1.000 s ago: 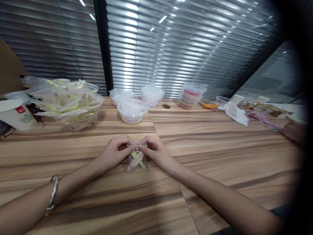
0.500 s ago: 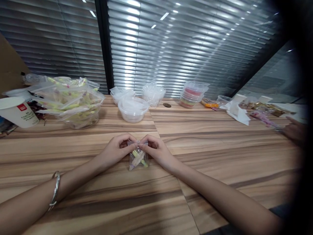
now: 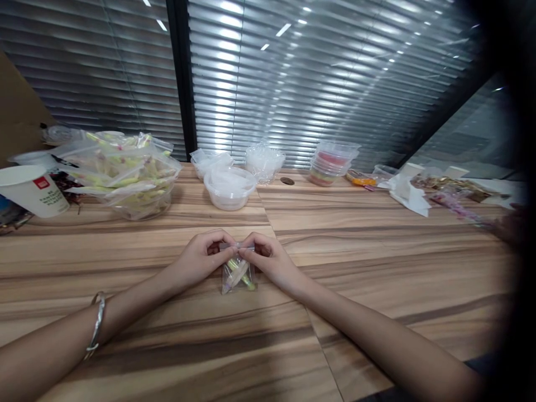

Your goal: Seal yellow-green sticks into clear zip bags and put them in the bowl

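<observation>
A small clear zip bag (image 3: 238, 275) with yellow-green and pink pieces inside lies on the wooden table (image 3: 268, 346), right in front of me. My left hand (image 3: 203, 258) pinches the bag's top edge from the left, fingers curled. My right hand (image 3: 268, 261) pinches the same top edge from the right, fingers also closed. The fingertips of both hands nearly meet over the seal. A silver bangle (image 3: 96, 325) sits on my left wrist.
At the back left stand a white paper cup (image 3: 32, 190) and a clear bowl heaped with filled bags (image 3: 125, 173). Stacked clear tubs (image 3: 229, 187), more tubs (image 3: 263, 162) and coloured-lid tubs (image 3: 331, 162) line the back. Another person's hand (image 3: 513, 228) works among wrappers at far right.
Both hands stay pinched on the bag's top edge and have hardly moved. The view has drifted slightly.
</observation>
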`<move>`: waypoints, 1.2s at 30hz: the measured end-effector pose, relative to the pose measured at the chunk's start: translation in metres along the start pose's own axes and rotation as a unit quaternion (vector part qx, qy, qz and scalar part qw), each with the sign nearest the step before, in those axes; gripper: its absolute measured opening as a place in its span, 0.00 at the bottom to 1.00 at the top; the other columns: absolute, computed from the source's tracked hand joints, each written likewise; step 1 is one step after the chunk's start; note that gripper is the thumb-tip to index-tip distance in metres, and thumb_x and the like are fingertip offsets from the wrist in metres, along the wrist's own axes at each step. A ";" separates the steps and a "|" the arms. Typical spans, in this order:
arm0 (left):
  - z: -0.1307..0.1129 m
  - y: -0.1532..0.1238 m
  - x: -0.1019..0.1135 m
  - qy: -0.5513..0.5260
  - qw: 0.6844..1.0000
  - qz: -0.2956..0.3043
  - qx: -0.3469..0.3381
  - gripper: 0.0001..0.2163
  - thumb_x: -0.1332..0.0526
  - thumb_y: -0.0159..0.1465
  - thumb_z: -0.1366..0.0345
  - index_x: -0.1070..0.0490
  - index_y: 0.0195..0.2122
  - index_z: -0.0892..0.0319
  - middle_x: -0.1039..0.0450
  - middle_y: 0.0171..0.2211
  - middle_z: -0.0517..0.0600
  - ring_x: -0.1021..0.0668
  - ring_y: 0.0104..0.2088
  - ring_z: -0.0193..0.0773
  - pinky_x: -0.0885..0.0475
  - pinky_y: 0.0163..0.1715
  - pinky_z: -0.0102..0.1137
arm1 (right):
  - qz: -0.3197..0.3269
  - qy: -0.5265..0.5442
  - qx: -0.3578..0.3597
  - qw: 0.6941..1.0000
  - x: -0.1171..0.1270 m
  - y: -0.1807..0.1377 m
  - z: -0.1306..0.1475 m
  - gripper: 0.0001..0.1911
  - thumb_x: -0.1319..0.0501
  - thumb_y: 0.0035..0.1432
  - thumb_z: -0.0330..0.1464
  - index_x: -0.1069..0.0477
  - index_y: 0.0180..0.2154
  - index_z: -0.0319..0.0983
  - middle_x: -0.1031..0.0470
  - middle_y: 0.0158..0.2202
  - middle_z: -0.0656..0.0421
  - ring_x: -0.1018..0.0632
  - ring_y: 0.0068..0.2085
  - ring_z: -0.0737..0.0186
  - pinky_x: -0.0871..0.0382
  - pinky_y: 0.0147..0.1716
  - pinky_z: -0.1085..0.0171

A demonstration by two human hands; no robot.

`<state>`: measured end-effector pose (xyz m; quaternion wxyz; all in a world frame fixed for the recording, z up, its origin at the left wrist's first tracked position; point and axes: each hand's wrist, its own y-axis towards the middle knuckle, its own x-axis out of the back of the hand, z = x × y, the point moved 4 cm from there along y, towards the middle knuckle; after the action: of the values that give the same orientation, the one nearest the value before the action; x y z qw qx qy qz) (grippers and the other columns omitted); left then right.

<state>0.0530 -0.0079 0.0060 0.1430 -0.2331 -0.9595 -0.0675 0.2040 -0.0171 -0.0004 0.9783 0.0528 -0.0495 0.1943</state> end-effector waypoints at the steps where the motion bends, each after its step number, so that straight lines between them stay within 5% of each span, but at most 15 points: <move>1: 0.000 0.000 0.000 0.000 1.000 -0.001 -0.002 0.11 0.41 0.60 0.58 0.29 0.32 0.63 0.32 0.26 0.47 0.32 0.27 0.32 0.38 0.25 0.25 | 0.001 -0.002 0.000 1.000 0.000 0.000 0.000 0.13 0.39 0.54 0.42 0.31 0.30 0.38 0.33 0.24 0.62 0.35 0.25 0.69 0.43 0.24 0.69; 18: -0.003 0.001 0.000 -0.060 0.998 -0.012 0.011 0.11 0.41 0.59 0.59 0.30 0.30 0.62 0.29 0.28 0.48 0.28 0.30 0.34 0.33 0.33 0.27 | -0.046 0.068 -0.023 0.996 0.005 0.000 0.002 0.09 0.39 0.53 0.37 0.36 0.27 0.39 0.35 0.24 0.64 0.35 0.24 0.69 0.44 0.22 0.69; 36: -0.003 0.003 0.000 -0.036 0.999 0.008 0.002 0.11 0.41 0.60 0.59 0.30 0.28 0.63 0.31 0.26 0.47 0.29 0.30 0.33 0.35 0.32 0.28 | -0.026 -0.003 -0.012 1.000 0.004 0.000 -0.004 0.14 0.39 0.53 0.44 0.33 0.31 0.39 0.29 0.27 0.61 0.30 0.27 0.67 0.40 0.26 0.68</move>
<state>0.0553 -0.0062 0.0087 0.1093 -0.2427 -0.9623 -0.0562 0.2082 -0.0151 -0.0036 0.9834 0.0425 -0.0535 0.1682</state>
